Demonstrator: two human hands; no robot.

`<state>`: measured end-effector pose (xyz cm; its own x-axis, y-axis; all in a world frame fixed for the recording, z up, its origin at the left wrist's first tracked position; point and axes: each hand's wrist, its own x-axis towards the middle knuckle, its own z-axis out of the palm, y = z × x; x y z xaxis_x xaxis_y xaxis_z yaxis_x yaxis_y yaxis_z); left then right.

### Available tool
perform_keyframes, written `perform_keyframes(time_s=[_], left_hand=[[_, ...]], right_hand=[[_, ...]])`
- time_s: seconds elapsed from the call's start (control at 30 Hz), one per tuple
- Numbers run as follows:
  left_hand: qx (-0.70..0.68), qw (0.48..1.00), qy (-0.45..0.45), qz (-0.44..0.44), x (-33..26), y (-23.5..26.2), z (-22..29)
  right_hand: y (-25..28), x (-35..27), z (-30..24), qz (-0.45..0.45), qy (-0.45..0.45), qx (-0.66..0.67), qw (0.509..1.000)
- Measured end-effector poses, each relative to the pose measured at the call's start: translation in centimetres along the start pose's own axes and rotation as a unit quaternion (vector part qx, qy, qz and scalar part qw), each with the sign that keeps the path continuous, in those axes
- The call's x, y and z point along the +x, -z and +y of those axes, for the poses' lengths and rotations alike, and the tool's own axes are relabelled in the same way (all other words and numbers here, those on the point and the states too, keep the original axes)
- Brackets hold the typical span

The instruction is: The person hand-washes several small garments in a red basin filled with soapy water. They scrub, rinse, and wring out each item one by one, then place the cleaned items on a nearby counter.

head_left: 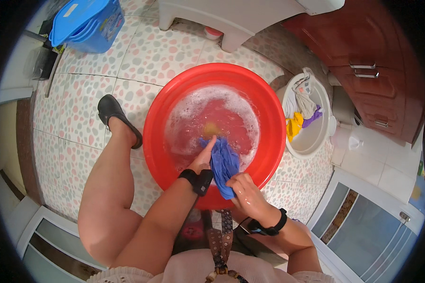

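Note:
A wet blue cloth (225, 162) is bunched between my two hands over the near part of a large red basin (157, 118). My left hand (204, 158) is at its left side with the thumb up along it; the other fingers are hidden behind the fabric. Closer to me, my right hand (247, 190) pinches the cloth's lower end near the basin's front rim. Foamy water (189, 111) fills the bottom of the basin. Under the surface, just beyond the cloth, shows a blurred yellowish patch (212, 128) that I cannot make out.
Right of the basin stands a white tub (311, 147) with grey, yellow and purple clothes. A lidded blue plastic container (99, 34) sits at the far left. My foot in a black clog (111, 109) rests on the tiles. Dark red cabinets (378, 89) rise at the right.

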<state>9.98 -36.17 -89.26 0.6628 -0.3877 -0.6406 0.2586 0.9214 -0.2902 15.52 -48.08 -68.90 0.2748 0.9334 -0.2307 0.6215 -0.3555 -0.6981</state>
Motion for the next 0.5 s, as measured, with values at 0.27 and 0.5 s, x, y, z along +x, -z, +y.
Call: perform_keyframes(time_s=[0.27,0.5], left_hand=[[0.087,0.991,0.102,0.017,-2.0,-3.2,0.8],[0.409,0.885,-0.132,-0.179,-3.9,-6.0,0.0]], right_hand=[[2.9,-0.6,6.9,0.209,-0.198,0.383,0.878],[-4.3,2.1,13.3,0.153,-0.238,0.814,0.507]])
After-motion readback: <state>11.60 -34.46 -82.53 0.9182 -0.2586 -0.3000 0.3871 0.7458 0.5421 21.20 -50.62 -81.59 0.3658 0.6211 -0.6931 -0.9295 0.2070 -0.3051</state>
